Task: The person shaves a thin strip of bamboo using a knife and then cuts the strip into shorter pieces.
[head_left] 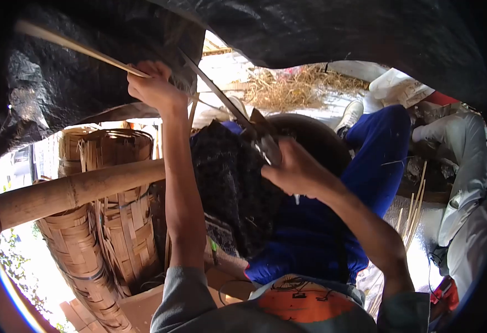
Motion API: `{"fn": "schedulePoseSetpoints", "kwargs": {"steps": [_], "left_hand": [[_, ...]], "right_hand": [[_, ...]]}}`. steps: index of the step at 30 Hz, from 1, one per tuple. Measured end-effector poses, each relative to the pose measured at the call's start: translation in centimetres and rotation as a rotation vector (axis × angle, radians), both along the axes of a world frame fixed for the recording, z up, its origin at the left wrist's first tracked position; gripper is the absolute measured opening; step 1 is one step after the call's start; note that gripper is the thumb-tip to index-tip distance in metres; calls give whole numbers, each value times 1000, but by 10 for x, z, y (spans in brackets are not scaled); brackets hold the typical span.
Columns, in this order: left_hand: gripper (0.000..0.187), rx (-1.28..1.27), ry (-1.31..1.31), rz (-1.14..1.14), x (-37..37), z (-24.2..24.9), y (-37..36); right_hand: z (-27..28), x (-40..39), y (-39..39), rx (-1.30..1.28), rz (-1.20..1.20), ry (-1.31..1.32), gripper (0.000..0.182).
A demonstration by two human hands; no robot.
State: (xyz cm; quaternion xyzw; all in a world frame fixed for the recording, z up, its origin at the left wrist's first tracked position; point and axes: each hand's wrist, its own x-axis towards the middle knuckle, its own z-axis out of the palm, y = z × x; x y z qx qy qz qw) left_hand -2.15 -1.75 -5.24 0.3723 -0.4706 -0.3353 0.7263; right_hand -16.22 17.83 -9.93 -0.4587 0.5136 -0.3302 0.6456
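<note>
My left hand [155, 84] is raised at the upper left, its fingers closed round a long thin bamboo strip [82, 49] that reaches to the upper left. In front of my lap, my right hand [293, 166] grips the handle of a long-bladed knife [215, 89]. The blade points up and left, its far end near my left hand. A dark cloth [232, 183] covers part of my blue-trousered lap, below the knife. Strip and blade appear apart.
Woven bamboo baskets [124, 222] stand at the left behind a thick bamboo pole [82, 186]. Black sheeting [337, 33] hangs overhead. Dry shavings [288, 86] lie ahead. Another person's light-trousered legs [460, 166] are at the right, near thin sticks [415, 211].
</note>
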Motion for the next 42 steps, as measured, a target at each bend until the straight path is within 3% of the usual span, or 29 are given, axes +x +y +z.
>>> {"fn": "schedulePoseSetpoints", "kwargs": {"steps": [1,5,7,9,12,14,16,19,22,23,24,26,30,35,38,41,42], "left_hand": [[39,-15,-1,-27,5,-4,-1],[35,-38,-4,1,5,-4,-5],[34,-27,13,26,2,-2,-8],[33,-17,36,41,-1,1,-6],[32,57,-1,155,-5,3,-10],[33,-56,-24,59,6,-5,-9],[33,0,61,81,0,1,-11],[31,-5,18,73,2,-4,-13],[33,-33,7,105,-2,-5,-15],[33,-31,6,103,-3,-5,-14],[34,8,21,147,-4,-3,-14],[37,64,41,245,-5,1,-17],[38,36,30,157,12,-9,-15],[39,-29,-5,118,7,-6,-18],[42,-16,1,63,8,-8,-18],[55,-10,33,-210,15,-10,-18],[55,-18,30,-202,19,-10,-18]], "right_hand": [[-2,2,-2,-160,-76,181,13],[17,7,1,-434,-306,97,14],[-13,21,9,-171,-182,-84,17],[-43,28,18,332,-32,-135,17],[-58,23,24,226,-115,-93,18],[-31,7,19,315,30,-88,21],[-10,2,6,-80,-172,105,21],[14,1,0,-158,-199,-76,15],[-20,24,16,-30,-193,-109,16],[-40,31,22,235,-127,-153,9],[-64,36,28,231,-132,-151,9],[-102,35,32,496,-176,-185,6],[-78,1,25,324,-126,-43,8],[-8,-16,6,152,-130,-144,25],[-23,-3,13,202,-147,-322,13],[-50,3,24,246,-110,-307,13],[-60,3,27,290,-100,-299,13]]}}
